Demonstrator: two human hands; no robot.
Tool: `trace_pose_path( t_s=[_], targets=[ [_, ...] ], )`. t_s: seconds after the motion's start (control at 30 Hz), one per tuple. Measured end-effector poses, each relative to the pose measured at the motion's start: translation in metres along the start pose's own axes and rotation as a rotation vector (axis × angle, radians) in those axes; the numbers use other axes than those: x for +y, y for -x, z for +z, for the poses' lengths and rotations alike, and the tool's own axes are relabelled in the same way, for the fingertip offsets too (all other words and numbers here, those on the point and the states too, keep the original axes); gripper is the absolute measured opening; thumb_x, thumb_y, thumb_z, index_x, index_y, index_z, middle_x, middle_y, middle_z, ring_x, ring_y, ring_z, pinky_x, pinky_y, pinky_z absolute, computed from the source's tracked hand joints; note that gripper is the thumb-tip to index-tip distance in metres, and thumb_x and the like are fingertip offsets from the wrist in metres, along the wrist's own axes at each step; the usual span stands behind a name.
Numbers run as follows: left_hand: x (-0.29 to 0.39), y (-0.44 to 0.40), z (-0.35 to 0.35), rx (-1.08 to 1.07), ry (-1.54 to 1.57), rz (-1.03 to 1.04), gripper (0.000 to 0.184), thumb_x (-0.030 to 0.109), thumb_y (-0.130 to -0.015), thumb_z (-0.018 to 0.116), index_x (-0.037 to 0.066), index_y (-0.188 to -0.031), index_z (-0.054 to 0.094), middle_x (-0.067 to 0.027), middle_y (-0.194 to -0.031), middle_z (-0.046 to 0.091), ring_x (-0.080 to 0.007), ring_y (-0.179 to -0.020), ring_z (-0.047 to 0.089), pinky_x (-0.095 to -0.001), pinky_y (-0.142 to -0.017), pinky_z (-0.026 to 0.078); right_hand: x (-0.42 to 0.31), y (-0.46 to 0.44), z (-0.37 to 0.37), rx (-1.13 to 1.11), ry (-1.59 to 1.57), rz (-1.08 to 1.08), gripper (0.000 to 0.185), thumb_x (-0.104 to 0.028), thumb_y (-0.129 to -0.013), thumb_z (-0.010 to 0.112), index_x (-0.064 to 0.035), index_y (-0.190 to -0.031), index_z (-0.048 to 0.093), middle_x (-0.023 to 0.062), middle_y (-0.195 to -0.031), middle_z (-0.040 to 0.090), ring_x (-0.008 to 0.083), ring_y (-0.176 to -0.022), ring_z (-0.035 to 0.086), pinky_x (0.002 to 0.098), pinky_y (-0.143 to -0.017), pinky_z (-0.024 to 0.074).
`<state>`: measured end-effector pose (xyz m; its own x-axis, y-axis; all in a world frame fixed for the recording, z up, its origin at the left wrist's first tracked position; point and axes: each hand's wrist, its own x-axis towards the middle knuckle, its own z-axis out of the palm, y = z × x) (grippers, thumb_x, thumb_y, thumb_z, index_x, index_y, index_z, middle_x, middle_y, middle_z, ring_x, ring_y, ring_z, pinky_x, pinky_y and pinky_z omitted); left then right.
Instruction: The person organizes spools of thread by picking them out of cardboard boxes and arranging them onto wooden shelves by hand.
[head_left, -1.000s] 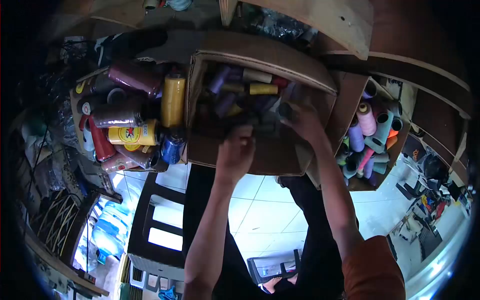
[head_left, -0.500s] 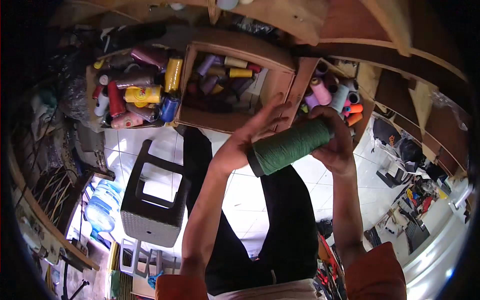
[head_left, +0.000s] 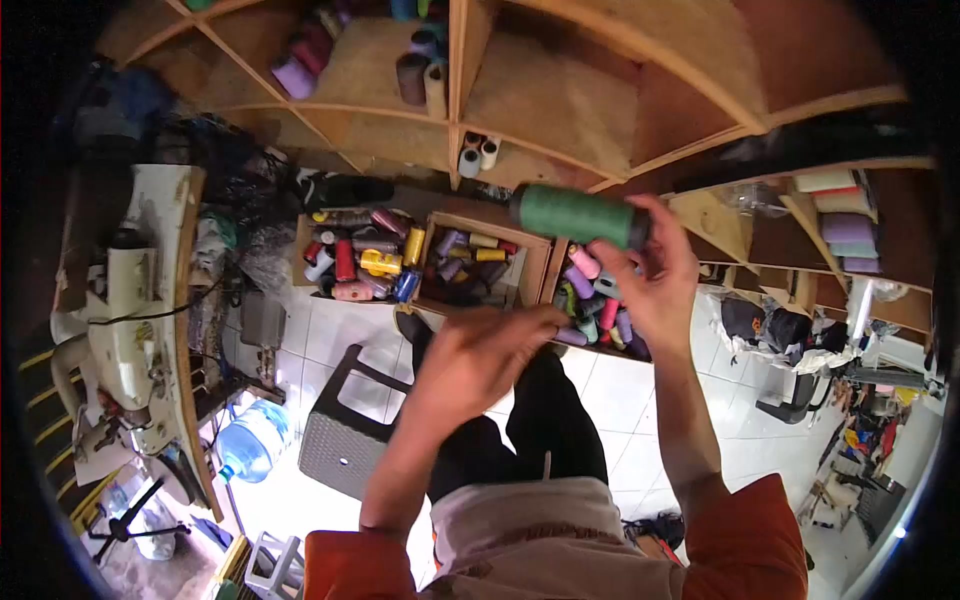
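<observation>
My right hand [head_left: 655,285] grips a large green cone of thread [head_left: 578,215] by its dark right end, fingers and thumb wrapped round it. The cone lies almost level in front of the shelving. Below and left of it, apart from the cone, is my left hand [head_left: 470,365], slightly blurred. Its fingers are drawn together in a pinch, and anything between them is too small to make out. Beyond my hands are open boxes of thread spools: the left box [head_left: 303,255], the middle box [head_left: 545,262] and a right group of spools [head_left: 610,315].
Wooden shelving [head_left: 560,90] with several thread cones spans the top. A grey stool [head_left: 345,440] and a blue water bottle [head_left: 255,440] stand on the white tiled floor [head_left: 620,400] to the left. A sewing machine [head_left: 130,330] is at far left. Cluttered items [head_left: 870,440] lie at right.
The view has tilted up, showing more shelving. My left hand has come off the green cone and moved down and left. My right hand has raised the cone, still holding it.
</observation>
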<state>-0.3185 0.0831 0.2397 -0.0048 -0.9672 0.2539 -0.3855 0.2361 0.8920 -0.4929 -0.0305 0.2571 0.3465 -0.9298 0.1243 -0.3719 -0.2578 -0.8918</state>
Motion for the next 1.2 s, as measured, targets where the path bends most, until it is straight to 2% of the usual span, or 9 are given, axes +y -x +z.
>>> trace_pose_path(
  t_s=[0.1, 0.2, 0.33, 0.63, 0.67, 0.77, 0.8, 1.03, 1.2],
  targets=[
    [0.047, -0.018, -0.051, 0.091, -0.19, 0.012, 0.012, 0.008, -0.083, 0.061, 0.003, -0.093, 0.066, -0.0115, -0.083, 0.066, -0.0246, -0.071, 0.064, -0.0316, -0.065, 0.049, -0.07, 0.012, -0.033, -0.221, 0.231, -0.24, 0.046, -0.015, -0.069, 0.077, -0.0056, -0.109, 0.058, 0.0124, -0.092, 0.064, 0.0234, -0.08, 0.064, 0.0313, -0.073, 0.0489],
    [0.081, -0.036, -0.08, -0.124, 0.026, -0.055, 0.015, 0.012, -0.083, 0.061, 0.001, -0.093, 0.064, -0.0125, -0.086, 0.067, -0.0275, -0.075, 0.064, -0.0322, -0.067, 0.049, -0.114, 0.034, -0.061, -0.514, -0.124, -0.026, 0.048, -0.021, -0.072, 0.077, -0.0015, -0.11, 0.056, 0.01, -0.095, 0.064, 0.019, -0.087, 0.062, 0.029, -0.078, 0.047],
    [0.095, -0.023, -0.042, -0.087, 0.308, -0.004, 0.015, 0.013, -0.087, 0.057, 0.0, -0.093, 0.063, -0.0123, -0.076, 0.065, -0.0233, -0.067, 0.063, -0.0309, -0.062, 0.047, -0.133, 0.068, -0.056, -0.16, -0.856, 0.05, 0.051, -0.016, -0.079, 0.072, 0.0039, -0.118, 0.046, 0.0063, -0.11, 0.054, 0.0139, -0.103, 0.051, 0.0292, -0.09, 0.0404],
    [0.167, -0.009, -0.013, 0.161, 0.187, -0.083, 0.026, 0.018, -0.094, 0.05, -0.001, -0.084, 0.064, 0.0008, -0.049, 0.044, -0.006, -0.045, 0.041, -0.0232, -0.044, 0.033, -0.137, 0.097, -0.06, 0.251, -0.435, -0.206, 0.048, -0.008, -0.077, 0.073, -0.0005, -0.117, 0.046, 0.0111, -0.101, 0.059, 0.0158, -0.089, 0.058, 0.03, -0.076, 0.0484],
    [0.172, -0.007, -0.017, 0.148, 0.157, -0.152, 0.021, 0.014, -0.092, 0.052, -0.001, -0.091, 0.066, -0.0032, -0.052, 0.05, -0.0096, -0.046, 0.047, -0.0241, -0.047, 0.037, -0.135, 0.096, -0.063, 0.262, -0.347, -0.214, 0.048, -0.008, -0.076, 0.074, -0.0006, -0.115, 0.048, 0.0117, -0.098, 0.06, 0.0169, -0.086, 0.06, 0.0308, -0.073, 0.0493],
    [0.159, -0.006, -0.015, 0.287, -0.184, 0.253, 0.016, 0.011, -0.089, 0.055, -0.002, -0.089, 0.065, -0.0091, -0.058, 0.055, -0.0158, -0.05, 0.053, -0.0257, -0.05, 0.041, -0.132, 0.097, -0.073, 0.294, 0.047, -0.457, 0.045, -0.009, -0.072, 0.076, 0.0004, -0.108, 0.053, 0.0133, -0.091, 0.062, 0.0229, -0.079, 0.063, 0.0319, -0.069, 0.0491],
    [0.164, -0.003, -0.018, 0.275, -0.283, 0.184, 0.011, 0.008, -0.081, 0.061, 0.001, -0.088, 0.064, -0.0158, -0.075, 0.062, -0.0277, -0.063, 0.062, -0.0312, -0.058, 0.048, -0.132, 0.101, -0.073, 0.287, 0.041, -0.425, 0.043, -0.011, -0.072, 0.076, 0.0004, -0.107, 0.054, 0.0137, -0.091, 0.063, 0.0238, -0.079, 0.063, 0.032, -0.07, 0.0492],
    [0.168, 0.005, -0.019, 0.423, -0.316, 0.334, 0.016, 0.008, -0.071, 0.069, 0.004, -0.086, 0.065, -0.012, -0.081, 0.061, -0.0288, -0.07, 0.061, -0.0317, -0.062, 0.048, -0.137, 0.113, -0.071, 0.268, -0.029, -0.232, 0.045, -0.021, -0.071, 0.078, 0.0024, -0.103, 0.056, 0.0146, -0.082, 0.064, 0.0227, -0.061, 0.064, 0.0298, -0.056, 0.0502],
    [0.183, -0.002, 0.002, 0.156, -0.471, 0.364, 0.046, 0.014, -0.062, 0.075, 0.004, -0.105, 0.06, -0.0148, -0.098, 0.062, -0.0333, -0.086, 0.061, -0.0382, -0.073, 0.048, -0.15, 0.122, -0.09, 0.186, 0.181, -0.299, 0.047, -0.024, -0.071, 0.078, 0.0045, -0.102, 0.057, 0.0156, -0.082, 0.064, 0.0203, -0.058, 0.064, 0.0286, -0.051, 0.0498]
  ],
)
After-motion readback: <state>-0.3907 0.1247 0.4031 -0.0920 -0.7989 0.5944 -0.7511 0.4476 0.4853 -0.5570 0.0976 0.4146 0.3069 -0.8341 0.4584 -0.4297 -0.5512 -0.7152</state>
